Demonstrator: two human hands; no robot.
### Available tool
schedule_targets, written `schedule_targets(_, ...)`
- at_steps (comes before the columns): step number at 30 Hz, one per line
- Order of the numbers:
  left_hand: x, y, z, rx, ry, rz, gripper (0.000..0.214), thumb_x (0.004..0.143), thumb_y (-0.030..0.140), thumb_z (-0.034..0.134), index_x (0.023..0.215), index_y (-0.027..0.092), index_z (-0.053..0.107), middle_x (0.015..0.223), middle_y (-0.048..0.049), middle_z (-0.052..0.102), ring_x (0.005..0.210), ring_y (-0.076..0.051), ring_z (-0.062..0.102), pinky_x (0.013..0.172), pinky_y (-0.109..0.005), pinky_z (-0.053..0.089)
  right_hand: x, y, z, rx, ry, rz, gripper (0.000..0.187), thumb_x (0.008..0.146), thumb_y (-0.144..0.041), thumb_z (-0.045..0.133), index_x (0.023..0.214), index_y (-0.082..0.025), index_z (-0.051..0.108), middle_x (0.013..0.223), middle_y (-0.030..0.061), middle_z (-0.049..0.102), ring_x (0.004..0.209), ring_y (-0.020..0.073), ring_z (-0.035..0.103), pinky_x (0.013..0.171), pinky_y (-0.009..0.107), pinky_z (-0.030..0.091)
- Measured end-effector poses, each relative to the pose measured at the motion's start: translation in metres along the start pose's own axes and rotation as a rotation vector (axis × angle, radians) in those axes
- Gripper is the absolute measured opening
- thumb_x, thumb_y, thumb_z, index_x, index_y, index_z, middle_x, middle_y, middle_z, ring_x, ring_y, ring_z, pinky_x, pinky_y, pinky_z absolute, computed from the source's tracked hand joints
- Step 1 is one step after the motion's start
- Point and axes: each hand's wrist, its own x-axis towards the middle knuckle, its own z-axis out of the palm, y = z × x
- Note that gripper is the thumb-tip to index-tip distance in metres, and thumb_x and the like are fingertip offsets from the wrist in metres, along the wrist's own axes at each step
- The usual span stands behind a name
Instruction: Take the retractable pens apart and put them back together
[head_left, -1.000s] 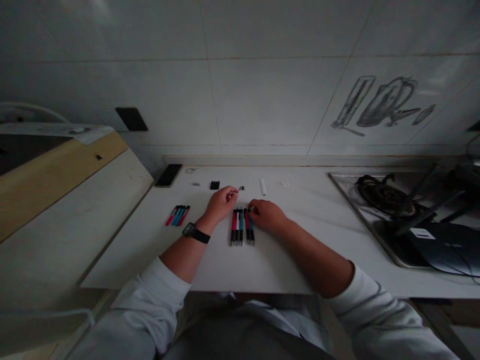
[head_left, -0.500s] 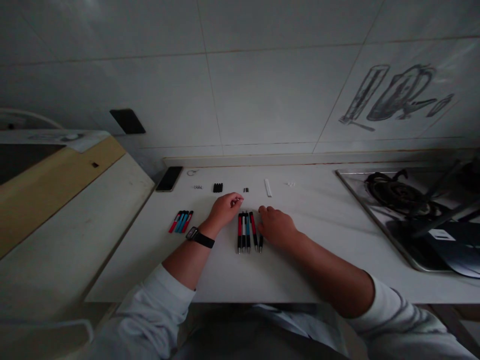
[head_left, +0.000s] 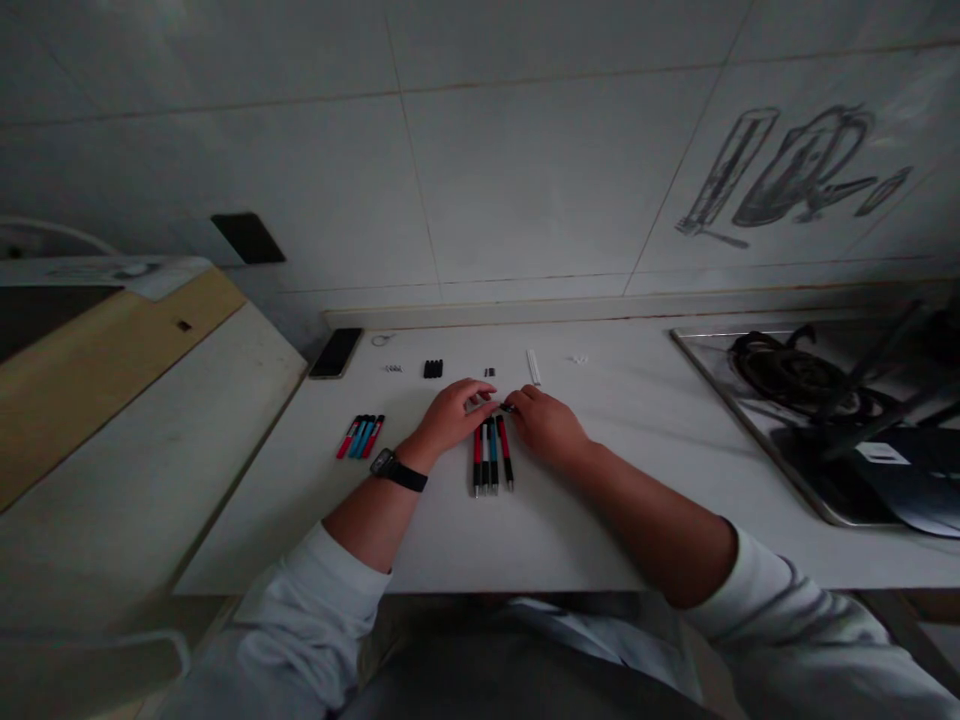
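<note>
My right hand (head_left: 551,425) is closed on a pen (head_left: 508,408), whose dark body and metal tip show only in part and point left. At that tip, the thumb and curled fingers of my left hand (head_left: 455,412) close in on the pen's end; whether they hold a smaller part too is hidden. Just below both hands lies a row of pens (head_left: 492,460) with red, white and blue barrels, black grips and tips toward me. Behind my fingers are two or so tiny black pieces (head_left: 490,372) and thin white refill-like sticks (head_left: 533,367).
Red and blue pen barrels (head_left: 361,437) lie to the left. Farther back are a phone (head_left: 337,353), a ring-like loop (head_left: 382,340), small springs (head_left: 393,369), black grips (head_left: 433,369) and small white pieces (head_left: 577,359). A gas stove (head_left: 802,480) borders the counter (head_left: 637,540) at right.
My right hand has lifted the rightmost pen from the row and brought it up and left. My left hand has shifted slightly right, and the hands now meet at the pen.
</note>
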Motion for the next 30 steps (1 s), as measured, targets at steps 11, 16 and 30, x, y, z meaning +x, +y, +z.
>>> schedule_targets(11, 0.004, -0.013, -0.013, 0.046, 0.205, -0.123, 0.008, 0.096, 0.021, 0.062, 0.098, 0.020, 0.070, 0.098, -0.0029, 0.074, 0.087, -0.017, 0.066, 0.081, -0.030, 0.052, 0.022, 0.037, 0.016, 0.331, 0.246, -0.015, 0.020, 0.098, -0.027, 0.058, 0.111, -0.021, 0.072, 0.106, 0.0067, 0.072, 0.093, 0.0191, 0.065, 0.085, 0.030, 0.048)
schedule_targets(16, 0.003, -0.017, -0.012, 0.032, 0.175, -0.139, 0.010, 0.094, 0.021, 0.064, 0.102, 0.021, 0.070, 0.101, -0.0031, 0.074, 0.088, -0.017, 0.067, 0.079, -0.029, 0.053, 0.025, 0.043, 0.013, 0.412, 0.282, 0.053, 0.025, 0.098, -0.030, 0.054, 0.108, -0.020, 0.075, 0.106, 0.0068, 0.075, 0.094, 0.0190, 0.066, 0.090, 0.031, 0.049)
schedule_targets(30, 0.003, -0.011, -0.020, 0.108, 0.125, -0.009, 0.011, 0.091, 0.027, 0.075, 0.101, 0.024, 0.079, 0.100, -0.0030, 0.078, 0.097, -0.020, 0.071, 0.092, -0.036, 0.054, 0.025, 0.041, 0.018, 0.445, 0.164, 0.039, 0.040, 0.103, -0.041, 0.040, 0.098, -0.019, 0.073, 0.082, 0.0054, 0.072, 0.077, 0.0191, 0.064, 0.074, 0.027, 0.044)
